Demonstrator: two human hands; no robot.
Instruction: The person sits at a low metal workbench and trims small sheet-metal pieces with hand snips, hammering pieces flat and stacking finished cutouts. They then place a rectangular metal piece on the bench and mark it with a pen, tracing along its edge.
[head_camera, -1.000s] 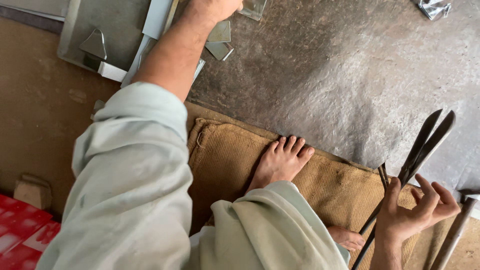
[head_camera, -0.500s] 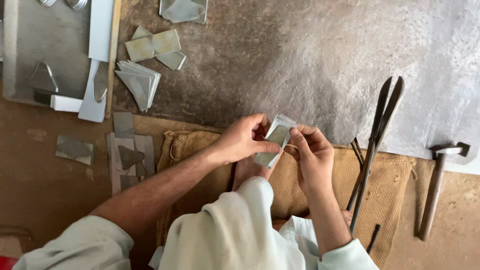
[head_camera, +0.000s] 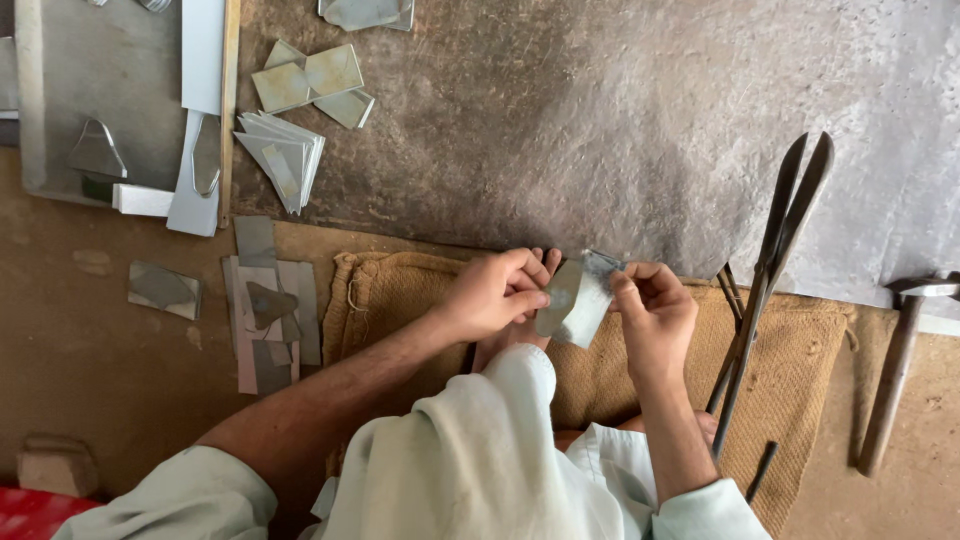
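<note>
A small cut piece of sheet metal (head_camera: 578, 298) is being held up between both hands, just above the burlap sack (head_camera: 800, 350) and the person's knee. The left hand (head_camera: 492, 294) is pinching the piece's left edge, thumb and fingertips closed on it; the right hand (head_camera: 655, 312) is gripping the right upper edge, fingers curled over the top corner. The piece is sitting tilted, its lower end pointing down toward the pale trouser cloth (head_camera: 480, 460).

To the right, long-handled tin snips (head_camera: 770, 270) are lying across the sack's edge, blades pointing away from the person. Farther right, a hammer (head_camera: 895, 360) is resting on the ground, well apart from the hands.

Beyond the hands, on the dark stone floor (head_camera: 600, 120), a fanned stack of cut metal blanks (head_camera: 283, 152) is lying near several loose square pieces (head_camera: 310, 78). At upper left a flat metal plate (head_camera: 100, 90) is bearing strips and offcuts. More offcuts (head_camera: 268, 305) are lying just left of the sack.
</note>
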